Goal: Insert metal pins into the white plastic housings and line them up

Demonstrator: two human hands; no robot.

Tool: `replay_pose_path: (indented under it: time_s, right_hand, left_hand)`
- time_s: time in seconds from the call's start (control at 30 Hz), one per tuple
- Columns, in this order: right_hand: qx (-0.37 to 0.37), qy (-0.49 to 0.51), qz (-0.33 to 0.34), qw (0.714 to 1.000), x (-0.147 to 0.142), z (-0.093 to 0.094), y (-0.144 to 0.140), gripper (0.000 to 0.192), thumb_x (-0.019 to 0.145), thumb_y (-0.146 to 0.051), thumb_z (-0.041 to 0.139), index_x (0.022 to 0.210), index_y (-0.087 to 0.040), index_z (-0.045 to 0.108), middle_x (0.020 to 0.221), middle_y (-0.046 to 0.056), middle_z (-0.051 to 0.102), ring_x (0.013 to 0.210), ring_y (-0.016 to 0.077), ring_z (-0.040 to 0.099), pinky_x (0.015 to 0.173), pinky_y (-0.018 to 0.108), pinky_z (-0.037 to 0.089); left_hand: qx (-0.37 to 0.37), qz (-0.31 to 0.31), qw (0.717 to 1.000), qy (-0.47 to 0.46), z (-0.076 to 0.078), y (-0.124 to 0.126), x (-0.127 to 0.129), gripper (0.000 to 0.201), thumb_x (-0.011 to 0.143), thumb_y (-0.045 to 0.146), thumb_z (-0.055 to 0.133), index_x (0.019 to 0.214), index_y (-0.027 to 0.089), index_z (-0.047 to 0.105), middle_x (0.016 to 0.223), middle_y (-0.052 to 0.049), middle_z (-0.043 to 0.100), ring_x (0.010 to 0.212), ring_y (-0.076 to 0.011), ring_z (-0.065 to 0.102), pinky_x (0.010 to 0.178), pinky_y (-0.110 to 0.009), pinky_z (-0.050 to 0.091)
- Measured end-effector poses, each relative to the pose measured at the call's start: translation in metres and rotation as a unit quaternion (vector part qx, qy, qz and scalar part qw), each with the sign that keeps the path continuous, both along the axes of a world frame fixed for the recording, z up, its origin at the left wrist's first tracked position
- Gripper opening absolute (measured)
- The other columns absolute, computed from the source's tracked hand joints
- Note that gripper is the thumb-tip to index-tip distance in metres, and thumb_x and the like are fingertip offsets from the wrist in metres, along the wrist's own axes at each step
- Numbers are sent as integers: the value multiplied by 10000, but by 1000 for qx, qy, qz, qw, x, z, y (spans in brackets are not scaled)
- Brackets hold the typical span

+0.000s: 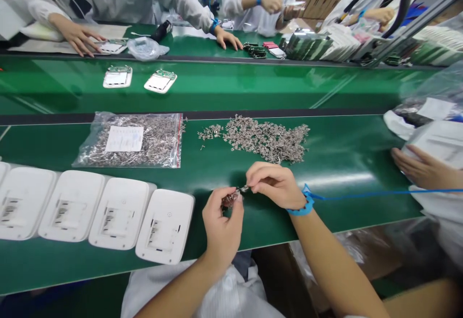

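My left hand [224, 221] is closed around a small bunch of metal clips [230, 199], held over the front edge of the green table. Just to its right, my right hand [273, 185] pinches a small metal piece [246, 188] between thumb and fingertips, with a blue strap on the wrist. The tips of both hands nearly meet. Beyond them lies a loose pile of the same small metal pieces [265, 137]. A clear zip bag [159, 139] full of such pieces, with a white label, rests farther left.
White plastic housings [165, 226] overlap in a row at left. Across the green conveyor [231, 81], where two white units with circuit boards [161, 81] lie, co-workers handle parts. At right, a neighbour's hand [427, 168] holds a white housing. A blue cord [361, 194] runs rightward from my wrist.
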State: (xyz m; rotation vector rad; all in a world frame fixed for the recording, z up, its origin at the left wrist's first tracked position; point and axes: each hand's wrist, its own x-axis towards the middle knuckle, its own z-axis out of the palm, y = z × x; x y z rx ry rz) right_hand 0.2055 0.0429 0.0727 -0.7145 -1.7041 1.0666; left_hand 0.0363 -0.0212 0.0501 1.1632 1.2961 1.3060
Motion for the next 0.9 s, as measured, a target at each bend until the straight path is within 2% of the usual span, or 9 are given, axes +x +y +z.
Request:
replay_pose_path:
  time_s: [0.13,0.37,0.67,0.9]
  right_hand:
    - [6,-21,-18,1000,1,3,-1,78,873,-95,674,895,-158,716,843,64,640,730,124,616,601,222,528]
    - [-55,-23,20,998,2,2,-4,109,935,-133,597,890,-145,695,860,53,615,591,77,584,537,207,530]
    - [-115,-22,36,992,5,1,-6,75,927,-168,633,882,-142,687,859,55,628,593,85,606,540,213,524]
    - [-141,13,77,987,3,-3,-5,71,932,-172,634,885,-138,675,865,54,638,597,78,613,550,209,517]
  left_hand:
    - [9,-5,1000,-4,0,0,0,80,923,263,631,988,222,653,902,3,644,779,-107,588,720,-224,481]
    - [2,-31,999,4,2,0,-1,71,939,275,614,952,221,658,864,12,619,758,-99,559,714,-224,463]
    - [-92,-31,983,-156,0,4,-1,143,883,346,706,942,218,679,827,27,617,717,-71,530,676,-175,441]
    - [-118,-67,975,-176,1,6,-4,154,874,355,717,943,219,694,868,13,647,783,-91,557,724,-200,441]
